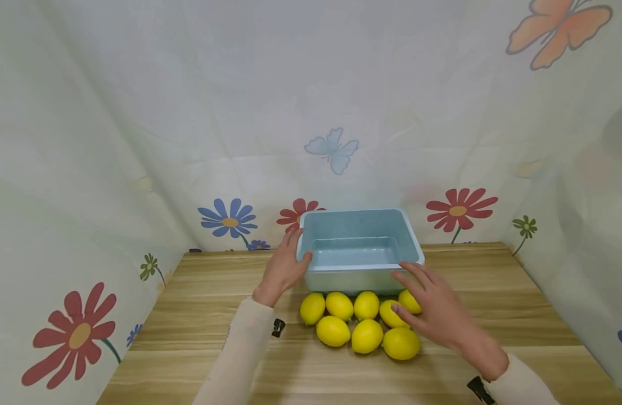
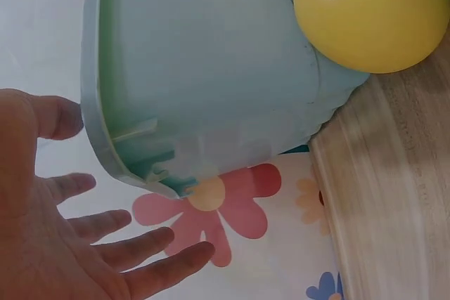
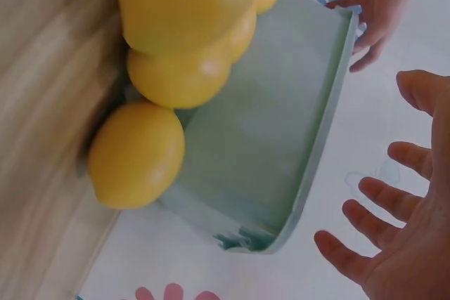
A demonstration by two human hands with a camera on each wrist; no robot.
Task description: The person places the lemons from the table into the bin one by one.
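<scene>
A light blue plastic bin (image 1: 361, 279) stands on the table with nothing visible inside it. At its left end is my left hand (image 1: 284, 269), fingers spread along the rim; in the left wrist view the thumb (image 2: 60, 117) reaches the rim, but contact is unclear. Several yellow lemons (image 1: 366, 336) lie in two rough rows against the bin's near side. My right hand (image 1: 440, 309) hovers by the bin's near right corner, partly covering the lemons at that end. Its fingers (image 3: 390, 198) are spread and hold nothing in the right wrist view.
The wood-grain table (image 1: 215, 332) ends at a white curtain (image 1: 240, 112) printed with flowers and butterflies, close behind the bin. More curtain hangs at the left and right sides. Black clips (image 1: 278, 327) sit at both wrists.
</scene>
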